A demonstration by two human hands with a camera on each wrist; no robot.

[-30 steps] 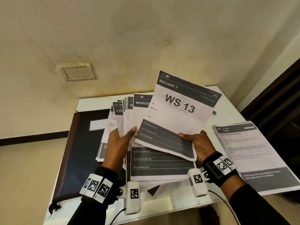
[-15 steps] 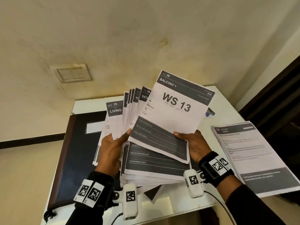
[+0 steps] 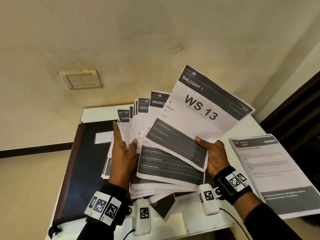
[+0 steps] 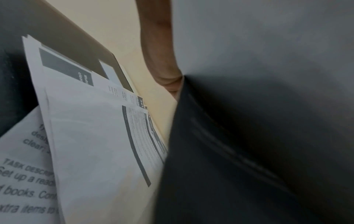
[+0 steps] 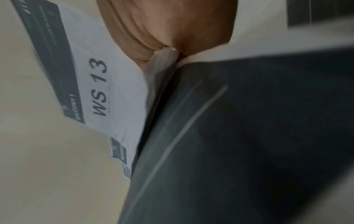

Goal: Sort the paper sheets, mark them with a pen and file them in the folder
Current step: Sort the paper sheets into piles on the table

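Observation:
I hold a fan of printed paper sheets [image 3: 155, 129] above the white table [image 3: 97, 113]. My left hand [image 3: 123, 148] grips the fan's left side, thumb on the front and forefinger straight along the left edge. My right hand [image 3: 211, 151] pinches the lower right edge of the front sheet, headed BALCONY 1 and WS 13 [image 3: 204, 108], thumb on top. In the right wrist view that thumb [image 5: 162, 22] presses on the WS 13 sheet [image 5: 107, 91]. The left wrist view shows a finger [image 4: 161, 60] behind blurred sheets [image 4: 91, 136]. A shut dark blue folder [image 3: 83, 170] lies under my left hand. No pen is in view.
A separate pile of printed sheets [image 3: 270, 170] lies at the table's right edge, partly overhanging it. More sheets [image 3: 161, 205] lie on the table below the fan. A wall with a switch plate [image 3: 81, 80] stands behind; a dark door frame [image 3: 294, 115] is at the right.
The fan has spread wider and the WS 13 sheet has tilted up to the right. My left forefinger has straightened along the fan's left edge.

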